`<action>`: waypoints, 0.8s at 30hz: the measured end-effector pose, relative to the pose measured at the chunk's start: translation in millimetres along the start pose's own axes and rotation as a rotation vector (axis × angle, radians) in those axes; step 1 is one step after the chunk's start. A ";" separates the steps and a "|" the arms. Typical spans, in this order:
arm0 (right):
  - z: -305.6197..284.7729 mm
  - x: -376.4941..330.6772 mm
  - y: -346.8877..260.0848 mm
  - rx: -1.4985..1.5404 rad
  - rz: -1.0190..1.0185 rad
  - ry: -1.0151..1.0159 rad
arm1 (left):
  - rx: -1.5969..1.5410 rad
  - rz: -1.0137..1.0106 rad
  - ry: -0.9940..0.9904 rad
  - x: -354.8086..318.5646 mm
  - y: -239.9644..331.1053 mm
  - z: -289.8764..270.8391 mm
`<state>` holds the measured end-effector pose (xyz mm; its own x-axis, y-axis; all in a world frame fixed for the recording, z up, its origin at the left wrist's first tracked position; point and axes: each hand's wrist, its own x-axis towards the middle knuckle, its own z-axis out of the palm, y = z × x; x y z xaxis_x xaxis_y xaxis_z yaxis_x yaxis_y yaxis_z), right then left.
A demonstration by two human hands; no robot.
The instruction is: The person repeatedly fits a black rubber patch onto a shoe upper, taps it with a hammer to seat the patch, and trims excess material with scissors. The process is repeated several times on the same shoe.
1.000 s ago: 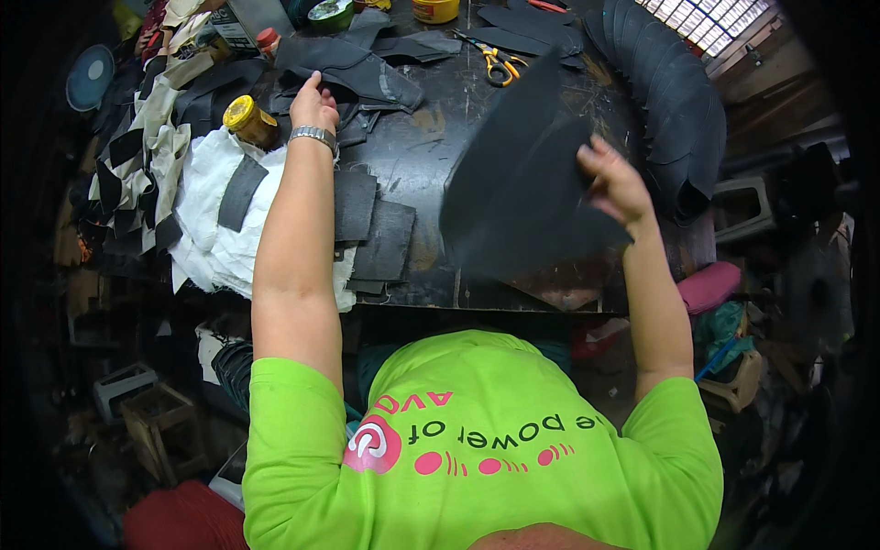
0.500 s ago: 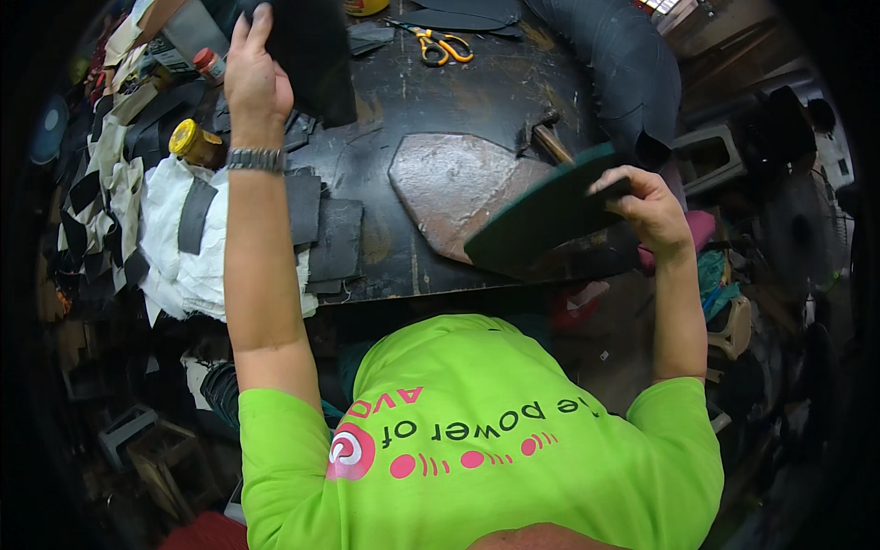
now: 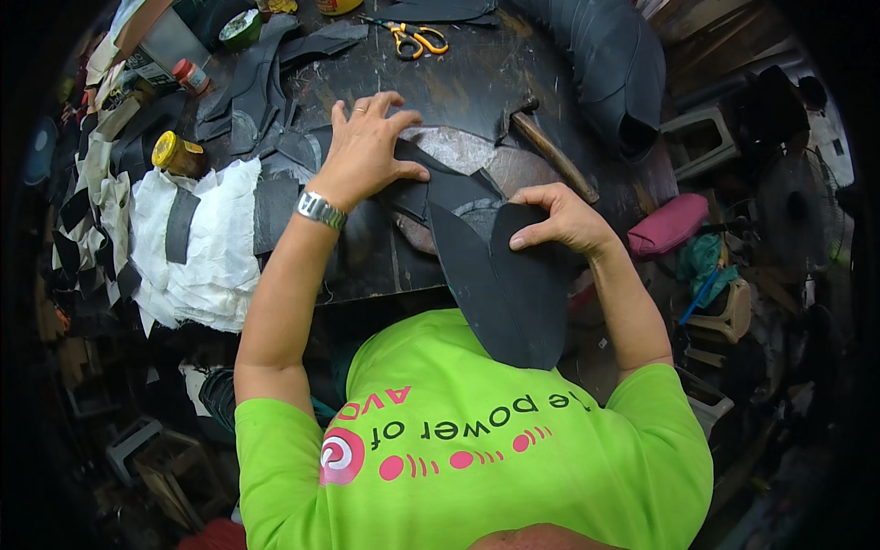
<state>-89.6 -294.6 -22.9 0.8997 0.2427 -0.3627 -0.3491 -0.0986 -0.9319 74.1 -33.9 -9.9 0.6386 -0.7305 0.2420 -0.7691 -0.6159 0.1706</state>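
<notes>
- Hands: your left hand [image 3: 367, 147] lies spread, pressing black strips [image 3: 431, 183] onto the tabletop [image 3: 367, 266].
- Your right hand [image 3: 559, 215] pinches a black sheet [image 3: 513, 293].
- Hammer [image 3: 550, 156] lies just beside it.

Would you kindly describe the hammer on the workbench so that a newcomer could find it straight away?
Start at the dark workbench and find the person's right hand, which rests on a large black sheet. Just above that hand lies the hammer, slanting from upper left to lower right. It is the only tool there with a brown wooden handle; the scissors farther up have yellow handles.
</notes>
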 end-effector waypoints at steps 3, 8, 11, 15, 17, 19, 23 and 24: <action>9.8 -5.9 -2.7 -0.122 -0.072 -0.026 | -0.294 0.124 0.184 -20.9 23.9 20.3; 11.6 -21.0 4.2 -0.320 -0.148 -0.046 | -0.518 0.262 0.080 -55.6 56.5 51.1; -13.4 -30.8 7.4 -0.148 -0.221 0.032 | -0.511 0.272 0.104 -62.7 56.0 56.0; -55.7 -33.3 6.2 0.475 -0.321 0.196 | -0.594 0.380 0.037 -68.0 55.9 56.0; -60.1 -26.6 8.7 0.432 -0.321 0.101 | -0.615 0.383 0.048 -65.3 54.9 55.9; -52.6 -17.3 11.4 0.415 -0.259 -0.079 | -0.652 0.393 0.090 -60.6 54.5 54.7; -16.5 -6.2 15.2 0.336 -0.036 -0.114 | -0.605 0.431 0.093 -51.3 53.5 47.0; -12.0 -5.3 11.2 0.269 -0.016 -0.084 | -0.599 0.435 0.080 -49.2 52.0 44.0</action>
<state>-95.2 -308.6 -31.4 0.8848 0.3223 -0.3365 -0.4020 0.1627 -0.9011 3.7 -43.0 -54.9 0.2876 -0.8337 0.4714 -0.8484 0.0066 0.5293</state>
